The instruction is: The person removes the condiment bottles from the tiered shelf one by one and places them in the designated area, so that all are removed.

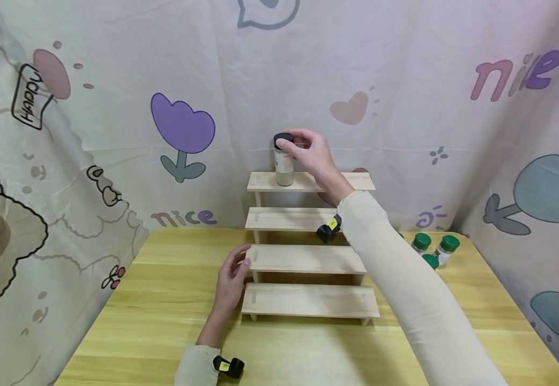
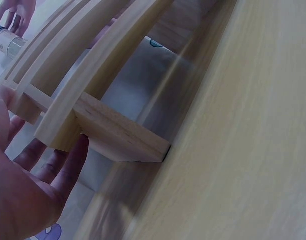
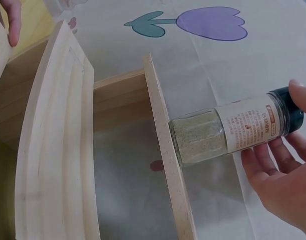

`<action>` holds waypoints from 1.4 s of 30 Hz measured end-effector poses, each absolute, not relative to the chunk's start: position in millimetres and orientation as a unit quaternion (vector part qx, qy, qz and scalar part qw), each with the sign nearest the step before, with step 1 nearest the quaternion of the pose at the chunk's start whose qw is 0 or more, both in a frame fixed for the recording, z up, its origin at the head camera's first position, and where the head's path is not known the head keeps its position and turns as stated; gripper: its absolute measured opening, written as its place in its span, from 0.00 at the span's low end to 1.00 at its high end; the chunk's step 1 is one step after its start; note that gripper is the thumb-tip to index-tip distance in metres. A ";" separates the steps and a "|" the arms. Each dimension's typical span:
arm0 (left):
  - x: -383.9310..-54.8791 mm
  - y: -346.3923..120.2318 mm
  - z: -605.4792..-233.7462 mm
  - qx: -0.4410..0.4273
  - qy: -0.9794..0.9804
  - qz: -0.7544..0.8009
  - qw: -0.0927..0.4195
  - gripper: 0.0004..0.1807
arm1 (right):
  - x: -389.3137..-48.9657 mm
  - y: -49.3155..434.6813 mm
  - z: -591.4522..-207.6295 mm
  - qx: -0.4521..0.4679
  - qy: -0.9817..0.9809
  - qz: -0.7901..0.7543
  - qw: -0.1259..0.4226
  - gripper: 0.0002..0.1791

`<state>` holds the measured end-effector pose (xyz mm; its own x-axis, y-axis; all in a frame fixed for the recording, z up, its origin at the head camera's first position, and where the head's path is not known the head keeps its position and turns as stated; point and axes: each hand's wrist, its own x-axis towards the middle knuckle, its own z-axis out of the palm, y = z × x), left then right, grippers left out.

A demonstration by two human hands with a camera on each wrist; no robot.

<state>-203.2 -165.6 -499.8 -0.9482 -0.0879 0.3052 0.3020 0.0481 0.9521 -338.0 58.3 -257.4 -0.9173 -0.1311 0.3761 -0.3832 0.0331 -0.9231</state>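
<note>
A four-step wooden shelf rack (image 1: 308, 300) stands on the table. On its top step, toward the left end, is a glass spice jar (image 1: 284, 163) with a black lid, upright. Pale greenish powder fills its lower part, below a printed label. My right hand (image 1: 313, 155) grips the jar by its lid; in the right wrist view the jar (image 3: 222, 130) has its base at the top board. My left hand (image 1: 231, 279) holds the rack's left side at the second step from the bottom, fingers (image 2: 73, 165) bent against the board's end.
Several green-lidded jars (image 1: 448, 246) stand on the table (image 1: 163, 300) right of the rack, partly hidden by my right sleeve (image 1: 395, 279). A patterned cloth (image 1: 260, 80) hangs behind and at both sides. The rack's lower steps hold no jars.
</note>
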 end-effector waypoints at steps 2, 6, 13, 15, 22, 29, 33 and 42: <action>-201.8 -165.4 -499.8 -0.075 -0.710 -0.686 0.140 0.20 | -336.5 59.8 -258.0 0.178 -0.714 0.670 0.100 0.21; -199.9 -166.1 -500.0 -0.074 -0.708 -0.690 0.134 0.20 | -335.6 62.3 -259.4 0.185 -0.719 0.661 0.111 0.21; -199.3 -166.2 -500.1 -0.081 -0.706 -0.689 0.138 0.20 | -328.6 67.4 -260.1 0.194 -0.721 0.654 0.122 0.19; -199.9 -165.8 -500.7 -0.083 -0.707 -0.688 0.140 0.20 | -324.8 70.6 -259.8 0.194 -0.721 0.654 0.124 0.19; -200.6 -165.4 -500.3 -0.078 -0.707 -0.689 0.137 0.20 | -309.8 83.9 -257.0 0.194 -0.720 0.652 0.134 0.21; -199.9 -164.9 -499.8 -0.078 -0.707 -0.690 0.137 0.20 | -291.7 101.3 -255.4 0.200 -0.723 0.644 0.153 0.22; -198.6 -165.4 -500.2 -0.076 -0.704 -0.694 0.131 0.20 | -277.7 112.3 -254.6 0.195 -0.717 0.647 0.168 0.22; -198.9 -168.8 -501.0 -0.075 -0.709 -0.689 0.132 0.20 | -247.4 138.4 -250.2 0.207 -0.682 0.674 0.191 0.19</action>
